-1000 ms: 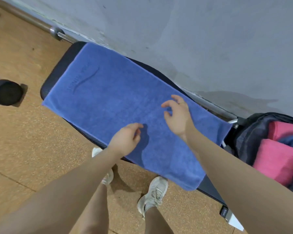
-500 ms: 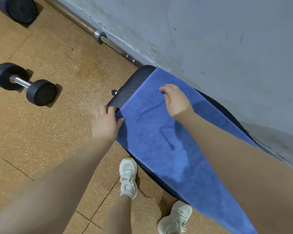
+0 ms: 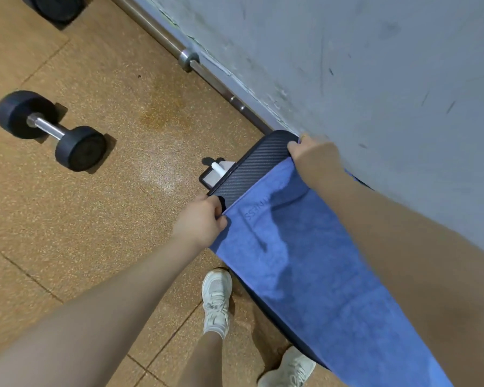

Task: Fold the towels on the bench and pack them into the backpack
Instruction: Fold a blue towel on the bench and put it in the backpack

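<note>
Two hands hold a blue towel (image 3: 305, 263) on the bench (image 3: 252, 169).
The left hand (image 3: 200, 222) pinches one corner; the right hand (image 3: 312, 156) grips the other.

To your left a black dumbbell (image 3: 50, 129) with a chrome handle lies on the cork floor (image 3: 129, 101). A steel barbell (image 3: 189, 60) runs along the foot of the grey wall (image 3: 375, 65), and your white sneakers (image 3: 216, 301) stand below.
</note>
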A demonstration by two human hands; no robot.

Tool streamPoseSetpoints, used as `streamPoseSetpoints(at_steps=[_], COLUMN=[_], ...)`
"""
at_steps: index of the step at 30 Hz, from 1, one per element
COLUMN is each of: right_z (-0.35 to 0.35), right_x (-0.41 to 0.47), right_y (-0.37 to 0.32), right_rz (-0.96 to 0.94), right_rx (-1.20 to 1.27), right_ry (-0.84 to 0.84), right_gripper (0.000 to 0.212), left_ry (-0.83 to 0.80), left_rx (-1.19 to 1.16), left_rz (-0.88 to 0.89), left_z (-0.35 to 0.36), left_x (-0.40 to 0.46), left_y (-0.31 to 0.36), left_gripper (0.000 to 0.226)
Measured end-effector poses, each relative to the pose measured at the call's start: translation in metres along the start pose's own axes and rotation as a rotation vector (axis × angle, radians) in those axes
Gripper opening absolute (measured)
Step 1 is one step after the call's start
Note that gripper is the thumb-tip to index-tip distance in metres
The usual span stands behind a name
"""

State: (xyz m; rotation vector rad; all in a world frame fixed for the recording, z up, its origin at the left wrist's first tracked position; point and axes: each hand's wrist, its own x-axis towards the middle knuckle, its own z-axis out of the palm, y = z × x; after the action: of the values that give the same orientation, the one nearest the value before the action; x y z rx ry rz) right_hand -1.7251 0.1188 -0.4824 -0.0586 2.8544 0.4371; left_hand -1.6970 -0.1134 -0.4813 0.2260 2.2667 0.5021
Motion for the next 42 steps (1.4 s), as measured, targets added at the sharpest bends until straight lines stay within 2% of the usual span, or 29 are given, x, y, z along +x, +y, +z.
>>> streamPoseSetpoints(at_steps=[3,6,8,9,10,15,18,20,21,23,24,26,30,35,37,39,42], right_z=[0.001,-0.012,-0.022,-0.022,-0.023,-0.057,-0.076,-0.078,-0.075,-0.067,-0.064,-0.057,-0.041,-0.023,-0.009,0.013,0.054], right_x=[0.002,0.000,0.003,0.008,0.012,0.022,0.014,0.000,-0.011,-0.040,-0.058,-0.094,-0.164,-0.233,-0.257,-0.279,-0.307], right_y=[0.014,0.014,0.011,0.011,0.010,-0.003,-0.001,0.005,0.009,0.018,0.022,0.030,0.056,0.098,0.114,0.121,0.123], right_rz=[0.017,0.154,0.261,0.313,0.359,0.439,0.526,0.593,0.631,0.680,0.683,0.690,0.732,0.888,0.900,0.926,0.951], right_rx=[-0.045,0.110,0.241,0.362,0.485,1.016,1.229,1.312,1.340,1.387,1.378,1.350,1.352,1.521,1.525,1.535,1.581], right_ry=[-0.016,-0.043,-0.114,-0.152,-0.186,0.031,0.107,0.145,0.154,0.132,0.112,0.099,0.165,0.202,0.212,0.165,0.094], right_gripper=[0.043,0.046,0.023,0.019,0.023,0.034,0.023,0.032,0.031,0.015,0.017,0.026,0.043,0.061,0.069,0.069,0.048], left_ry=[-0.015,0.032,0.097,0.136,0.182,0.528,0.601,0.558,0.523,0.450,0.424,0.378,0.209,0.166,0.061,-0.100,-0.317], left_rx=[-0.069,-0.131,-0.208,-0.237,-0.261,-0.503,-0.561,-0.583,-0.584,-0.531,-0.475,-0.376,-0.338,-0.280,-0.175,-0.093,-0.110], left_rz=[-0.013,-0.052,-0.084,-0.091,-0.098,-0.179,-0.104,-0.006,0.042,0.116,0.139,0.174,0.295,0.503,0.620,0.686,0.727], left_z=[-0.007,-0.012,-0.017,-0.020,-0.024,-0.052,-0.061,-0.054,-0.048,-0.031,-0.021,-0.001,0.041,0.098,0.121,0.143,0.170], left_x=[0.001,0.000,-0.003,-0.006,-0.009,-0.023,-0.038,-0.054,-0.063,-0.082,-0.090,-0.107,-0.138,-0.165,-0.167,-0.163,-0.161], left_y=[-0.002,-0.010,-0.018,-0.021,-0.023,-0.025,-0.021,-0.012,-0.007,0.005,0.011,0.022,0.050,0.100,0.116,0.130,0.153], left_gripper=[0.011,0.018,0.023,0.022,0.019,0.006,0.005,0.011,0.014,0.013,0.011,0.008,0.013,0.014,0.009,0.004,0.014])
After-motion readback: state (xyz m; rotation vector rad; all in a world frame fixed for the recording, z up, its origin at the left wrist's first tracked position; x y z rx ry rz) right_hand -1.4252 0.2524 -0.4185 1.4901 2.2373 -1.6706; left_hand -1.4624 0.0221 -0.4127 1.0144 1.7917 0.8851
